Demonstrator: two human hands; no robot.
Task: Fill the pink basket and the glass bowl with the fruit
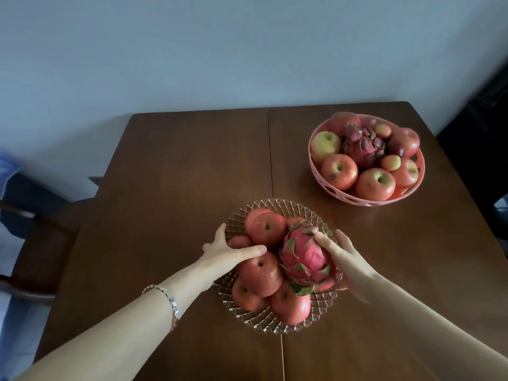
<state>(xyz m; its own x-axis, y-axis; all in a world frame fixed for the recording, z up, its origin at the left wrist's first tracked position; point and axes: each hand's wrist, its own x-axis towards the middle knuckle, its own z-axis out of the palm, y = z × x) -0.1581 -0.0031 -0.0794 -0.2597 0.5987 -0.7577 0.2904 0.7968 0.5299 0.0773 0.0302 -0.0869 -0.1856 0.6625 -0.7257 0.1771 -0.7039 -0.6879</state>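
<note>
The glass bowl (277,324) stands in the middle of the table, heaped with several red apples (268,229) and a pink dragon fruit (305,257). My left hand (228,250) lies on the bowl's left side, thumb across a large apple (259,274) and fingers at a smaller fruit by the rim. My right hand (347,259) cups the dragon fruit from the right, thumb on its top. The pink basket (360,200) stands at the far right, full of apples with a second dragon fruit (362,145) in its middle.
The brown wooden table (178,174) has a seam down its middle and meets a pale wall behind. A chair (35,235) stands off the left edge. Something dark stands beyond the table's right edge.
</note>
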